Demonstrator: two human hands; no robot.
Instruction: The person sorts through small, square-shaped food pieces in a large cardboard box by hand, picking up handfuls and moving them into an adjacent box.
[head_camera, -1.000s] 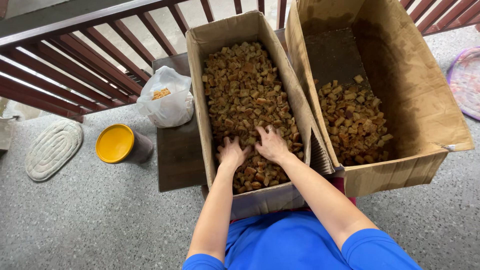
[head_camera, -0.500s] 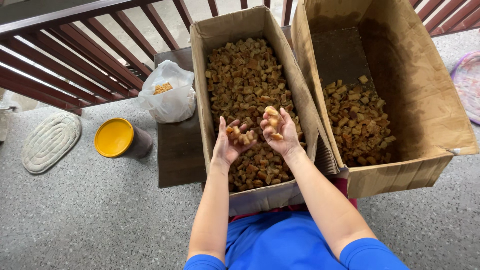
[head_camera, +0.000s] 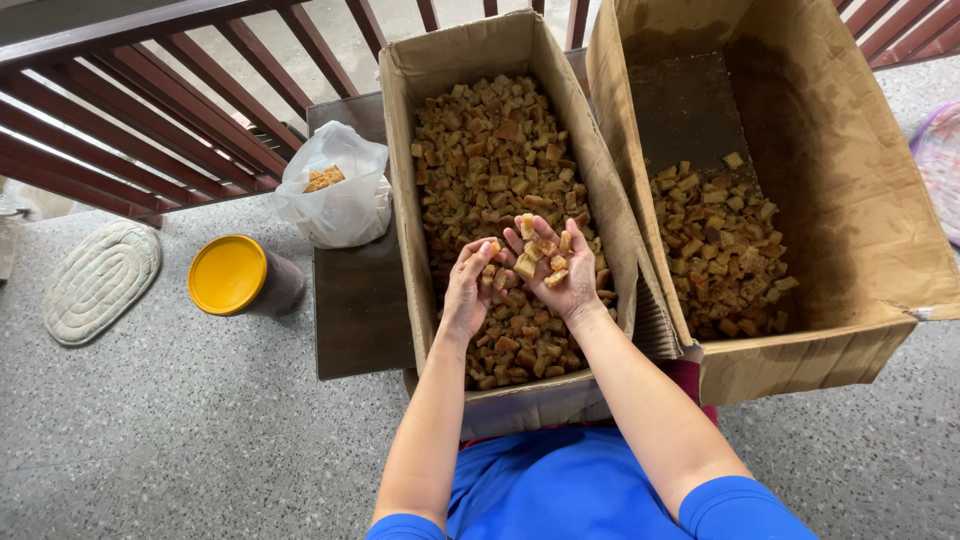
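Observation:
A long cardboard box (head_camera: 402, 180) in front of me is nearly full of small brown bread cubes (head_camera: 495, 150). Both my hands hover palm-up above its near half. My right hand (head_camera: 553, 272) is cupped and holds a heap of cubes. My left hand (head_camera: 470, 290) is beside it, touching it, with a few cubes on its fingers. A bigger cardboard box (head_camera: 830, 190) to the right has a shallower layer of the same cubes (head_camera: 720, 245) at its near end.
A white plastic bag (head_camera: 340, 200) with some cubes sits on a dark low table (head_camera: 355, 300) left of the boxes. A jar with a yellow lid (head_camera: 230, 275) and an oval mat (head_camera: 100, 280) are on the grey floor. A dark red railing (head_camera: 150, 110) runs behind.
My hands went from pressing palm-down into the cubes to lifting out of the box, palms up, with cubes scooped in them.

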